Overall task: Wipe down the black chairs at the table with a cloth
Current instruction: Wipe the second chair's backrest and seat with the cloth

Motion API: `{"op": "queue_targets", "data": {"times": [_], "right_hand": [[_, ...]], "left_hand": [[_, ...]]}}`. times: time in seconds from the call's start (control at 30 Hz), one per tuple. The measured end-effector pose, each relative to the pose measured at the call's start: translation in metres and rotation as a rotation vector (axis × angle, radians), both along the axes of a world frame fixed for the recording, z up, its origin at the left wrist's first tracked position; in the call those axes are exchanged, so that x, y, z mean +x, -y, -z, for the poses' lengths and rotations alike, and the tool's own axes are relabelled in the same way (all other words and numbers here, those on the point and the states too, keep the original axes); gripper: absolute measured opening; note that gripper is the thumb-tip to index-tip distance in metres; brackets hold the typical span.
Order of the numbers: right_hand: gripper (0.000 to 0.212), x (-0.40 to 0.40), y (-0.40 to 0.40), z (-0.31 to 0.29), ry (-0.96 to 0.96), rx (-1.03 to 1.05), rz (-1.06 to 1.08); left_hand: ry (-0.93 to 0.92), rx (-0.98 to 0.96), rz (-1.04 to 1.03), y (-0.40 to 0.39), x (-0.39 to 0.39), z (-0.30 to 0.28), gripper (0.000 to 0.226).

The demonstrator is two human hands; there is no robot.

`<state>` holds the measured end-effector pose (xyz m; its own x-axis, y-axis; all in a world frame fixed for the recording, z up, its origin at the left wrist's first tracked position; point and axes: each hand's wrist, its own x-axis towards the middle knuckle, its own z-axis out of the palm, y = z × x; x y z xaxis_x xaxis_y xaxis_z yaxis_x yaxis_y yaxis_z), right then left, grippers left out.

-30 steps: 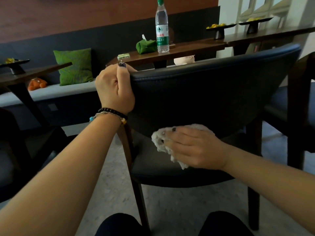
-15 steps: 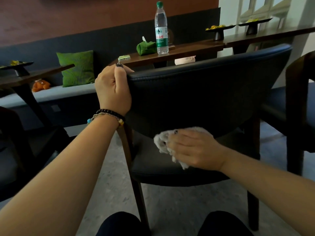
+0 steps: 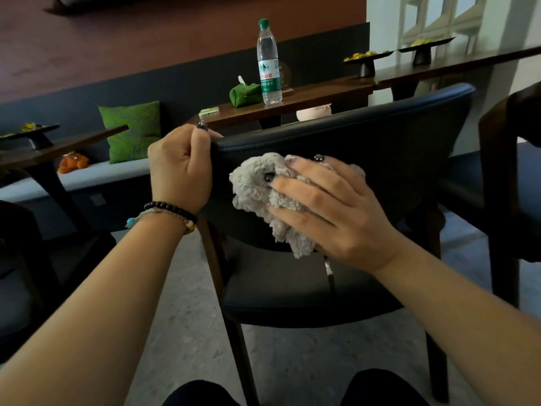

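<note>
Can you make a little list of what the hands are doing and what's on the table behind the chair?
left hand: grips the top left edge of the black padded chair back
right hand: presses a fluffy grey cloth flat on the chair back
dark wooden table: clear plastic water bottle with green cap, green pouch
</note>
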<state>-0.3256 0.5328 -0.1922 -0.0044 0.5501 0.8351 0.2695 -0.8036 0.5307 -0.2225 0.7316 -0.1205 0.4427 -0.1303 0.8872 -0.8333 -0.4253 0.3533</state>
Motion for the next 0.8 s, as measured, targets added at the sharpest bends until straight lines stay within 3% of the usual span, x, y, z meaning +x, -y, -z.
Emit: {"op": "queue_targets", "data": {"times": [0.13,0.23,0.33,0.67,0.8], "right_hand": [[0.031,0.003,-0.005,0.010,0.083,0.311,-0.062],[0.034,0.001,-0.008,0.019,0.115,0.569,-0.131],[0.029,-0.002,-0.004,0.023,0.136,0.709,-0.154],[0.030,-0.001,0.020,0.007,0.206,0.971,-0.215],[0.031,-0.001,0.034,-0.007,0.234,1.274,-0.314]], "left_hand": [[0.136,0.295,0.044,0.032,-0.034,-0.024,0.045],[0.222,0.483,-0.106,0.074,-0.059,-0.032,0.048],[0.298,0.457,-0.263,0.088,-0.072,-0.029,0.051],[0.382,0.376,-0.213,0.088,-0.071,-0.026,0.048],[0.404,0.337,-0.209,0.091,-0.070,-0.024,0.048]]}}
